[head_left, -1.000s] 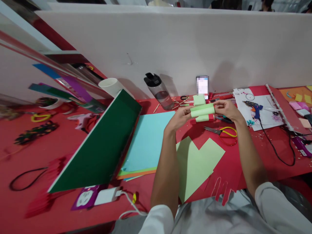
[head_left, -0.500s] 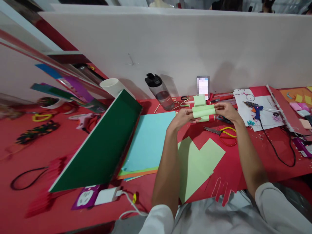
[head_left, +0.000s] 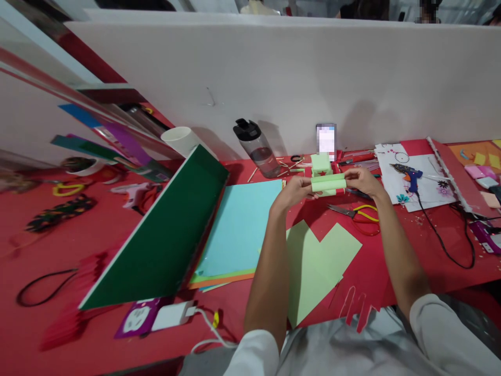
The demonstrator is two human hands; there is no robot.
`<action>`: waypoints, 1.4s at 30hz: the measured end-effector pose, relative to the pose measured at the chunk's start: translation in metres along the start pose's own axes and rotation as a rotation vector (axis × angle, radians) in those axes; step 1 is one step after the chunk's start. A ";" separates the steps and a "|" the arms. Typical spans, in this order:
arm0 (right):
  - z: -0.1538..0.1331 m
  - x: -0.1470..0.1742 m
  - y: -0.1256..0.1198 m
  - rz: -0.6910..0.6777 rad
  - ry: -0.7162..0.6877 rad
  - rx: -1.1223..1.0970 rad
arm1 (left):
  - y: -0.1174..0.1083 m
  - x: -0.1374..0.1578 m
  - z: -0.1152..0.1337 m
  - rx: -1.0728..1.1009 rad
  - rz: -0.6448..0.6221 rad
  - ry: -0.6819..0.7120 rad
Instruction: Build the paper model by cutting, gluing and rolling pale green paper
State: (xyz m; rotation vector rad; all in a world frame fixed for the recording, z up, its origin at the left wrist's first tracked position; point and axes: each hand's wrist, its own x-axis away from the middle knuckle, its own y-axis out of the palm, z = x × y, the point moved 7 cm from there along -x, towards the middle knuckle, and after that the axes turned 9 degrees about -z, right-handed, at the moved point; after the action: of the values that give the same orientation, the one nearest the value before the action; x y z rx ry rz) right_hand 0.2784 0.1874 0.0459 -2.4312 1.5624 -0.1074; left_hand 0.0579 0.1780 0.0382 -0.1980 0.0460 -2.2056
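Between my two hands is a light green paper strip (head_left: 329, 185), curled lengthwise and held level above the table. My left hand (head_left: 295, 191) pinches its left end, and my right hand (head_left: 360, 180) grips the right end. Just behind it stands a small green and red paper box (head_left: 321, 163), its lower part hidden by the strip. Scissors (head_left: 354, 212) with yellow and red handles lie in front of my right hand. Nearer to me, a light green sheet (head_left: 313, 266) with a V-shaped notch rests on red paper, beside a red hand-shaped cutout (head_left: 358, 308).
A green board (head_left: 164, 230) leans at the left, next to stacked coloured sheets (head_left: 238, 224). A water bottle (head_left: 258, 149) and a lit phone (head_left: 326, 140) stand near the white partition (head_left: 274, 78). A blue glue gun (head_left: 410, 176) with its cord lies on the right.
The green strip has dipped slightly and tilted, showing its curled upper edge and more of the paper box behind it. Both hands keep hold of its ends.
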 end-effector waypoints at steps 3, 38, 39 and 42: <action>0.000 0.000 0.002 -0.017 0.008 0.013 | 0.001 0.002 0.002 -0.022 -0.015 -0.011; 0.019 0.031 -0.031 -0.197 0.288 0.332 | 0.001 0.010 -0.037 -0.176 -0.346 -0.246; 0.023 0.035 -0.047 -0.111 0.305 0.336 | 0.002 0.011 -0.039 -0.186 -0.364 -0.272; 0.036 0.060 -0.106 0.282 0.381 0.407 | 0.005 0.014 -0.041 -0.205 -0.396 -0.324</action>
State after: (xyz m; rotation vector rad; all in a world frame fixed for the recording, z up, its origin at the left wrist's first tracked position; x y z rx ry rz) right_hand 0.4048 0.1811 0.0327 -1.9317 1.8037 -0.7908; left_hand 0.0468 0.1626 -0.0012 -0.7304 0.0561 -2.5311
